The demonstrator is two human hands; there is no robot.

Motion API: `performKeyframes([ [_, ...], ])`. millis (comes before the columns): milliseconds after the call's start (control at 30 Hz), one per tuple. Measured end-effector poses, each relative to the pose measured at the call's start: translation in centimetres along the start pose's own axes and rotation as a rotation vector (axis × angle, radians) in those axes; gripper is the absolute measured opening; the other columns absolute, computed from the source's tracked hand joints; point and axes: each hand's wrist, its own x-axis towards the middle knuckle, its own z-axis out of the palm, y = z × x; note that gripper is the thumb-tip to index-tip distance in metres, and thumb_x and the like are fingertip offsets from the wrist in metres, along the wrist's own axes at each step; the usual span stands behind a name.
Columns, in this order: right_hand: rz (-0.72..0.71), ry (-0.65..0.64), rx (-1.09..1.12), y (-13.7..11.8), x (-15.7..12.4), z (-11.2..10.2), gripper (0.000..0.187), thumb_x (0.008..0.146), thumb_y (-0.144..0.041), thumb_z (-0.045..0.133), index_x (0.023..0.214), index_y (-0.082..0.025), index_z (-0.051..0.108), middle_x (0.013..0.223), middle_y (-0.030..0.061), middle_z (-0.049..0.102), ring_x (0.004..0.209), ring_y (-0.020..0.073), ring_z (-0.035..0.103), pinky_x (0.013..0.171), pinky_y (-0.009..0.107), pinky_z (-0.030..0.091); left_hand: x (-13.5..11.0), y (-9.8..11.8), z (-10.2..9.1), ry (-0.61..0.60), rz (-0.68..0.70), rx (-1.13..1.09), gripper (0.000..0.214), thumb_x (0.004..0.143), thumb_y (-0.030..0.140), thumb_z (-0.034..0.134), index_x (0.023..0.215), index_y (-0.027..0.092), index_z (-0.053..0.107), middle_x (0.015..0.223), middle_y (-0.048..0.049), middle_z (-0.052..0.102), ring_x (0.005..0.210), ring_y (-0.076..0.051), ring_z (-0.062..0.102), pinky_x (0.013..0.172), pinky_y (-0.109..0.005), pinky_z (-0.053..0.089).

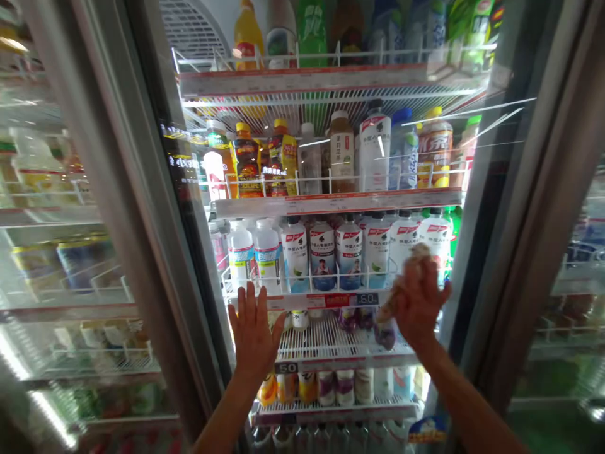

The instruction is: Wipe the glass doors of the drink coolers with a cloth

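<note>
My left hand point(255, 331) is spread with its fingers pointing up, seemingly flat against the glass door point(503, 120) of an upright drinks fridge. To its right, my right hand point(422, 309) is blurred and closed around a crumpled beige cloth point(394, 301). The cloth shows above and to the left of the fingers and appears to be against the glass. Behind the glass, white-labelled bottles point(348, 252) stand in a row on the middle shelf. Both hands overlap the view of the shelves, and the right one hides part of the bottles at that end.
Dark vertical door frames point(161, 208) border the glass on both sides. Bottles of tea and juice point(248, 154) fill the upper shelves, with small cups and bottles point(307, 388) lower down. A blue and yellow sticker point(428, 429) is low on the right. Neighbouring fridge shelves point(70, 208) show at left.
</note>
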Motion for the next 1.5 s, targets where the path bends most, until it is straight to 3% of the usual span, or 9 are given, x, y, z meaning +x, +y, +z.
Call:
performKeyframes([
  [133, 0.207, 0.031, -0.113, 3.1, 0.6, -0.7, 0.054, 0.086, -0.03, 0.045, 0.137, -0.018, 0.036, 0.145, 0.0231, 0.027, 0.129, 0.0396, 0.034, 0.094, 0.062, 0.03, -0.1, 0.0, 0.2, 0.008, 0.003, 0.007, 0.071, 0.089, 0.04, 0.042, 0.145, 0.019, 0.002, 0.152, -0.0127, 0.008, 0.141, -0.026, 0.002, 0.112, -0.052, 0.007],
  [267, -0.032, -0.103, 0.061, -2.2, -1.3, -0.6, 0.058, 0.086, -0.019, 0.042, 0.141, -0.023, 0.027, 0.145, 0.0157, 0.03, 0.133, 0.0312, 0.03, 0.103, 0.055, 0.026, 0.0, 0.0, 0.4, 0.016, -0.001, 0.002, 0.071, 0.089, 0.04, 0.041, 0.144, 0.019, 0.001, 0.153, -0.011, 0.005, 0.141, -0.025, 0.0, 0.113, -0.051, 0.004],
  [367, -0.084, -0.116, 0.084, -2.3, -1.6, -0.7, 0.057, 0.085, -0.016, 0.041, 0.14, -0.025, 0.029, 0.144, 0.0126, 0.034, 0.133, 0.0281, 0.03, 0.105, 0.055, 0.023, 0.1, -0.1, 0.4, 0.009, 0.003, -0.002, 0.07, 0.089, 0.04, 0.041, 0.144, 0.021, 0.002, 0.153, -0.0101, 0.005, 0.141, -0.025, 0.001, 0.113, -0.051, 0.005],
  [600, 0.338, 0.06, -0.069, 4.0, 2.0, -1.1, 0.051, 0.085, -0.024, 0.039, 0.135, -0.012, 0.038, 0.145, 0.0225, 0.027, 0.132, 0.0355, 0.029, 0.098, 0.058, 0.03, -0.1, 0.0, 0.4, -0.006, -0.024, 0.003, 0.069, 0.09, 0.04, 0.04, 0.144, 0.02, 0.002, 0.152, -0.0123, 0.007, 0.14, -0.028, 0.003, 0.112, -0.054, 0.008],
  [833, -0.165, -0.139, 0.126, -3.8, -0.2, -0.2, 0.052, 0.083, -0.013, 0.041, 0.134, -0.024, 0.039, 0.14, 0.011, 0.04, 0.134, 0.0267, 0.031, 0.108, 0.053, 0.021, 0.1, -0.1, 0.3, 0.019, -0.007, -0.005, 0.069, 0.09, 0.04, 0.041, 0.144, 0.021, 0.003, 0.152, -0.0115, 0.008, 0.141, -0.026, 0.004, 0.112, -0.053, 0.008],
  [1033, 0.161, 0.082, 0.006, 2.3, 2.9, -0.3, 0.051, 0.084, -0.019, 0.045, 0.134, -0.021, 0.04, 0.146, 0.0162, 0.03, 0.132, 0.0317, 0.032, 0.101, 0.056, 0.026, 0.0, -0.4, 0.4, 0.001, 0.012, 0.017, 0.071, 0.089, 0.04, 0.043, 0.145, 0.02, 0.004, 0.153, -0.0103, 0.006, 0.141, -0.025, 0.003, 0.113, -0.051, 0.007],
  [1133, 0.146, 0.07, 0.056, -0.3, 3.9, 0.5, 0.052, 0.084, -0.021, 0.044, 0.136, -0.02, 0.039, 0.147, 0.0154, 0.028, 0.134, 0.0309, 0.029, 0.103, 0.055, 0.026, 0.0, -0.4, 0.4, 0.01, 0.017, 0.026, 0.071, 0.089, 0.04, 0.042, 0.145, 0.019, 0.004, 0.153, -0.0099, 0.005, 0.141, -0.025, 0.002, 0.113, -0.049, 0.006],
  [1300, -0.257, -0.15, 0.279, -7.9, 1.7, 1.0, 0.039, 0.086, -0.019, 0.042, 0.123, -0.025, 0.052, 0.134, 0.0035, 0.05, 0.134, 0.0201, 0.03, 0.113, 0.048, 0.012, 0.1, -0.2, -0.1, 0.017, 0.01, 0.033, 0.069, 0.089, 0.039, 0.042, 0.144, 0.02, 0.005, 0.153, -0.0083, 0.006, 0.141, -0.023, 0.003, 0.114, -0.047, 0.007],
  [1500, 0.042, 0.068, 0.184, -2.1, 4.3, 1.2, 0.047, 0.084, -0.019, 0.045, 0.131, -0.024, 0.045, 0.147, 0.0095, 0.03, 0.135, 0.0274, 0.028, 0.107, 0.054, 0.018, 0.1, 0.0, -0.3, 0.003, 0.016, 0.04, 0.07, 0.089, 0.038, 0.043, 0.144, 0.02, 0.003, 0.153, -0.007, 0.003, 0.141, -0.022, 0.0, 0.114, -0.046, 0.005],
])
